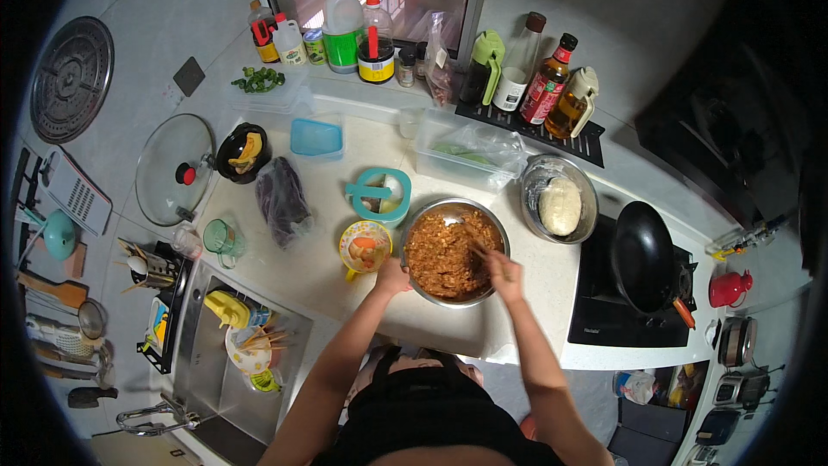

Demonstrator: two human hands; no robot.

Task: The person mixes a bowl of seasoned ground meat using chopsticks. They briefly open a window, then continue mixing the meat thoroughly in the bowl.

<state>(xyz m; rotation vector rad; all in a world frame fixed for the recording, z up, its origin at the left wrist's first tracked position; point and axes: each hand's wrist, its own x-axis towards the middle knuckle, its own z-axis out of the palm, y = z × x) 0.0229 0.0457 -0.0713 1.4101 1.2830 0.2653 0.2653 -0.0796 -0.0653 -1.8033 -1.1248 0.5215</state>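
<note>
A stainless steel bowl [499,226] of reddish-brown minced filling [440,252] stands on the counter before me. My left hand [392,277] grips its left rim. In my right hand [506,277] are chopsticks [480,251], their tips in the filling. Left of the bowl is a yellow patterned cup [366,247] with orange and pale pieces in liquid. Behind that cup stands a teal-lidded seasoning box [381,194]. A second metal bowl [587,207], at the back right, holds a lump of dough [560,207].
A black wok [643,259] sits on the cooktop [598,310] at right. Behind are a clear plastic container [453,165] and several bottles [546,81]. A bagged dark item [283,200], a green glass mug [221,239] and the sink [242,401] lie left.
</note>
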